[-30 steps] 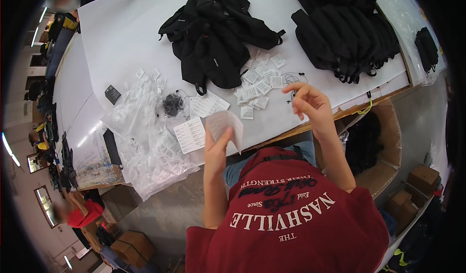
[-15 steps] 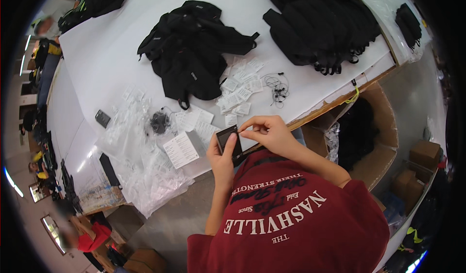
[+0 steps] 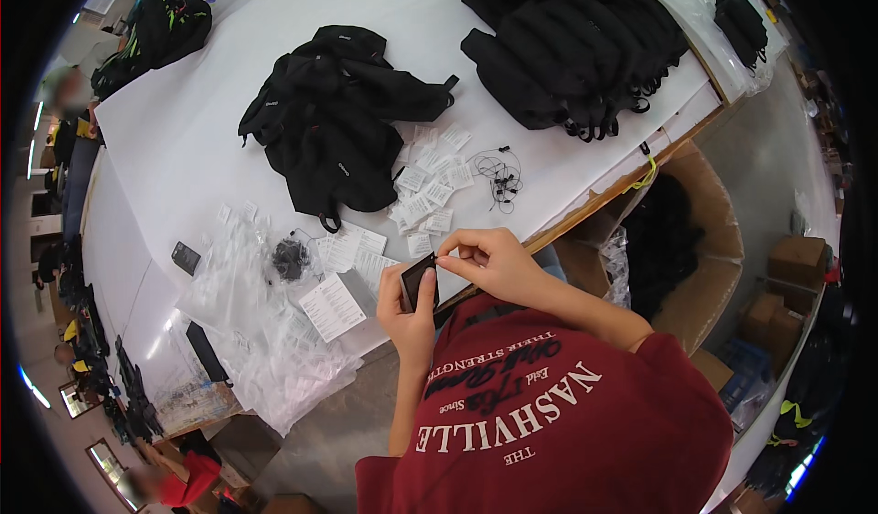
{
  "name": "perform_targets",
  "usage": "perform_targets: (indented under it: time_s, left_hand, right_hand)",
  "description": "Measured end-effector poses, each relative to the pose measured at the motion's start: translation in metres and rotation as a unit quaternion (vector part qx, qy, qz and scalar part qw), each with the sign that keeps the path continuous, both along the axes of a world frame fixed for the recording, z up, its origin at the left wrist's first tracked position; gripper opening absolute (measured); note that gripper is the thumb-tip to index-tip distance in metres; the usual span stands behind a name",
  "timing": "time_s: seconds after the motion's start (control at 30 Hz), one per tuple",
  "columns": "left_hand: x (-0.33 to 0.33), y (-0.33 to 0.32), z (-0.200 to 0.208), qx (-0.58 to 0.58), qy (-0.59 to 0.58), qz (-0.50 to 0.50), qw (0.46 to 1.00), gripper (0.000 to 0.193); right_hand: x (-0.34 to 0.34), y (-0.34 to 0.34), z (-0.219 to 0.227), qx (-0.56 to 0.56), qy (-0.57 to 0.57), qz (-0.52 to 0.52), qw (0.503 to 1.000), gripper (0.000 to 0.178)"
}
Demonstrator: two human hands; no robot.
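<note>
My left hand (image 3: pixel 412 324) is closed on a black rectangular card (image 3: pixel 415 278), like a hang tag, with the thumb lying along its face. At the card's upper corner, my right hand (image 3: pixel 494 260) pinches with thumb and forefinger; what sits between those fingertips is too small to make out. Both hands are just over the near table edge. Beyond them lie small white printed labels (image 3: pixel 416 205) in a loose pile. Thin black cords (image 3: pixel 501 180) with little tips lie tangled to the right of the labels.
Black bags (image 3: pixel 338 121) lie heaped on the white table (image 3: pixel 210 130), and more are stacked (image 3: pixel 576 57) at far right. Clear plastic bags (image 3: pixel 265 331), white printed sheets (image 3: pixel 333 307) and a black cord bundle (image 3: pixel 291 258) lie left. An open carton (image 3: pixel 709 240) stands below the right edge.
The view has shifted slightly, so the table things sit a little further left. The card is tilted more than before; both hands keep their hold at it.
</note>
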State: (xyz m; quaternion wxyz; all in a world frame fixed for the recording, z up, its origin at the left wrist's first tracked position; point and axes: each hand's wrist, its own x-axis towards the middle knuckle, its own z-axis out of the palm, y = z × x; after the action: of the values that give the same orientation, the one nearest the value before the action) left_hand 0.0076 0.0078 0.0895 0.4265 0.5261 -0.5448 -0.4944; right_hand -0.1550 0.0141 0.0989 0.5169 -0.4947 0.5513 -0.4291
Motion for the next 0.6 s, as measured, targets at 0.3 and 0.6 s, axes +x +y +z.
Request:
perform_targets:
  time_s: [0.3, 0.6]
  left_hand:
    - [-0.007, 0.0, -0.002, -0.138, -0.05, 0.026, 0.989, 0.013]
    - [-0.007, 0.0, 0.004, -0.22, -0.061, 0.002, 0.974, 0.017]
  right_hand:
    - [-0.001, 0.0, 0.013, -0.047, 0.077, 0.007, 0.996, 0.006]
    - [-0.003, 0.001, 0.013, -0.043, 0.058, 0.002, 0.997, 0.006]
